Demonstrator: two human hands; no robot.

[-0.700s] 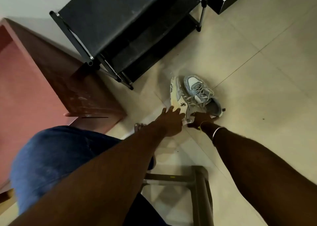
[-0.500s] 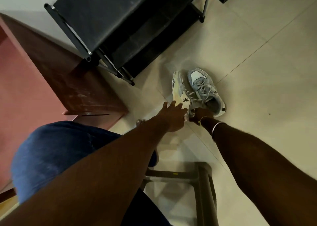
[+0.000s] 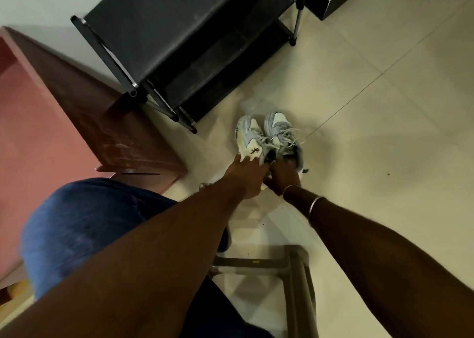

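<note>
Two grey-and-white sneakers stand upright side by side on the tiled floor, toes pointing away from me. My left hand [image 3: 247, 177] holds the heel of the left sneaker [image 3: 247, 135], its fingers lying along the shoe's outer side by a small dark logo. My right hand [image 3: 282, 174], with thin bangles on the wrist, grips the heel of the right sneaker [image 3: 280, 129]. Loose laces spread over the right shoe. Both heels are partly hidden by my hands.
A black shoe rack [image 3: 192, 42] stands just beyond the sneakers against the wall. A reddish-brown wooden panel [image 3: 77, 111] is on the left. A brown plastic stool [image 3: 295, 273] is under me, and my knee in blue jeans [image 3: 89, 222] is at lower left. A dark box [image 3: 331, 1] sits at top right.
The left sneaker, which lay tipped on its side, now stands upright next to the right one. Both hands have stayed at the heels.
</note>
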